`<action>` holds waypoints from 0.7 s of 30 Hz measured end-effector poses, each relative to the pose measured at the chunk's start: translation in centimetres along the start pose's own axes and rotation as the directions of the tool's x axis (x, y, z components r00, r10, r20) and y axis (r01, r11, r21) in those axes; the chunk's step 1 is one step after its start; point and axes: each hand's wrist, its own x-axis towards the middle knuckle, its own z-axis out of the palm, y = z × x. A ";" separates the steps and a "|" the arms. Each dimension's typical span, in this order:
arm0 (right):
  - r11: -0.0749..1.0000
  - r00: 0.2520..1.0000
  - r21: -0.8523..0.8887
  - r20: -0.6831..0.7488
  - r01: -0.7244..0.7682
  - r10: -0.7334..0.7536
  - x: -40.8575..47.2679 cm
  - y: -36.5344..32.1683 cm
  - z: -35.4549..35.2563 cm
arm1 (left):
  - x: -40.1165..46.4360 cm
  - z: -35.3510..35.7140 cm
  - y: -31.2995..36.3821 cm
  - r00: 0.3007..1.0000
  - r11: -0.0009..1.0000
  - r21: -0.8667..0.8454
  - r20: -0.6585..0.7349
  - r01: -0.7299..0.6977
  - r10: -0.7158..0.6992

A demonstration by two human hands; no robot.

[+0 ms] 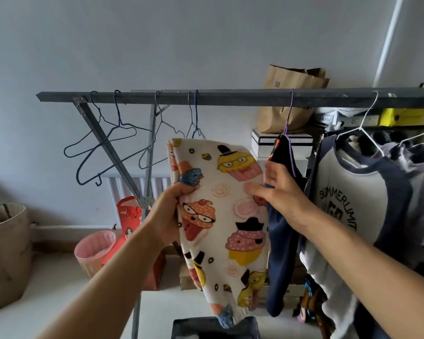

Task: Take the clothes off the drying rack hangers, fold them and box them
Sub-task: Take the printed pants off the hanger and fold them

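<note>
White cupcake-print garment in left hand grip; right hand flat, fingers straight.

A plain pale wall fills the view from nine to one o'clock, evenly lit. At seven o'clock a white radiator stands against it above a light floor. At two o'clock, cluttered shelves carry a brown paper bag.

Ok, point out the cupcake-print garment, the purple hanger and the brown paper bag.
cupcake-print garment (pixel 220 211): head view, on the printed fabric between the two hands.
purple hanger (pixel 290 111): head view, on its neck just below the rail.
brown paper bag (pixel 291 78): head view, on its upper front above the rail.
</note>
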 end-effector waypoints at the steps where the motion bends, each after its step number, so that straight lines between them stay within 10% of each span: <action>1: 0.990 0.995 0.136 0.094 -0.024 0.011 0.1 0.6 -0.1 | 0.2 -0.7 0.3 0.999 0.999 -0.041 0.045 0.008 -0.007; 6: 0.830 0.865 0.494 0.501 -0.257 -0.030 -1.6 0.4 0.4 | 0.9 -1.9 1.0 0.968 0.988 -0.142 0.250 0.064 -0.027; 21: 0.741 0.882 0.556 0.461 -0.377 0.103 -2.6 0.4 1.8 | 2.2 -0.2 1.7 0.981 0.984 0.137 0.144 0.112 -0.131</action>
